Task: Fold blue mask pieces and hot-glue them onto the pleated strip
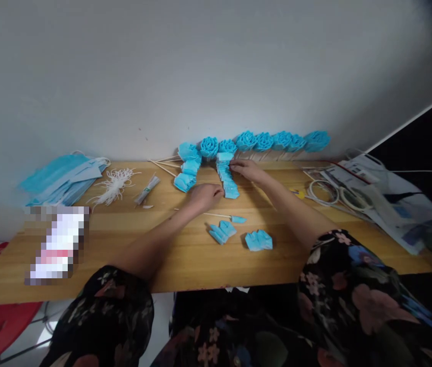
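Observation:
A row of overlapping folded blue pieces [225, 173], looking like mask fabric or crepe paper, runs from the wall towards me. My right hand [249, 170] is at its right side, fingertips bent together on the edge of the pieces. By the near left end of the row is my left hand [205, 198], its fingers curled closed; whatever they hold is hidden. In front of my hands lies a thin stick [218, 215] with a rolled blue tip [238, 219]. Two loose blue pieces, one on the left [222, 232] and one on the right [259, 240], rest nearer to me.
Several blue rosettes [264, 141] on sticks line the wall. Another blue row [186, 176] stands left. Further left are face masks [63, 178], white ear loops [116, 186], a wrapped bundle [147, 189] and a blurred-out object [57, 247]. Tape [355, 198] and cables [323, 192] lie right.

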### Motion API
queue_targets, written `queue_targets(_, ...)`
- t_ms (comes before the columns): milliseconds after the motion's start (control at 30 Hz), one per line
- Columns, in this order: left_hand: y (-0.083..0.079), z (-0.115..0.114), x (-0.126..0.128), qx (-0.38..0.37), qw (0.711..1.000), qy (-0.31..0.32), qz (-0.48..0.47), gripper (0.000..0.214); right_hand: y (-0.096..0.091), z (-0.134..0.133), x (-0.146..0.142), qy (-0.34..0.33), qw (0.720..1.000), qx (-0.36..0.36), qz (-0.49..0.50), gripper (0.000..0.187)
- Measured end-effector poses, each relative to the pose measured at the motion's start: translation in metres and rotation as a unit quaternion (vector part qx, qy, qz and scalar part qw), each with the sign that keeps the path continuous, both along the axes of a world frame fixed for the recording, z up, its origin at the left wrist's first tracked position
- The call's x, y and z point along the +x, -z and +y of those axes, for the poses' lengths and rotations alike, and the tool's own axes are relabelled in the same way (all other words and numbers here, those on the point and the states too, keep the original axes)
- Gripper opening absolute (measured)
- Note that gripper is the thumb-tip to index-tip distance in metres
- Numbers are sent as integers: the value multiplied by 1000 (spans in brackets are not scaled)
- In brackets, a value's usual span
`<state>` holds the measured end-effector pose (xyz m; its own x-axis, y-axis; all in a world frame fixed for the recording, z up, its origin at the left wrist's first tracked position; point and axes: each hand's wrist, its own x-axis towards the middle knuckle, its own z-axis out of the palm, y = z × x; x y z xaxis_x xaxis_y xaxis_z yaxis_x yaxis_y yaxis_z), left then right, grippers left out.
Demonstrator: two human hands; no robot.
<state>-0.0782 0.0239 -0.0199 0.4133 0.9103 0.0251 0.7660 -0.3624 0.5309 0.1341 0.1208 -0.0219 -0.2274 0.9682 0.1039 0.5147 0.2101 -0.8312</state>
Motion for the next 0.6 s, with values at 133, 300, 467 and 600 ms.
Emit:
queue_targets(133, 8, 8, -1, -25, 998, -18, -57, 29, 4, 6, -9, 16, 999, -19, 23, 25)
queue_targets(300, 18, 17, -3, -46, 988, -43, -141, 28, 7, 6, -21, 31, 998, -37, 45, 10)
queue_targets(467, 17, 21, -9, -79, 981, -32, -172, 26, -12, -7, -12, 35, 995, -54, 74, 13)
queue_targets(600, 7, 21, -15, -131, 970, -21, -203, 27, -55, -25, 10, 34, 990, -65, 124, 16)
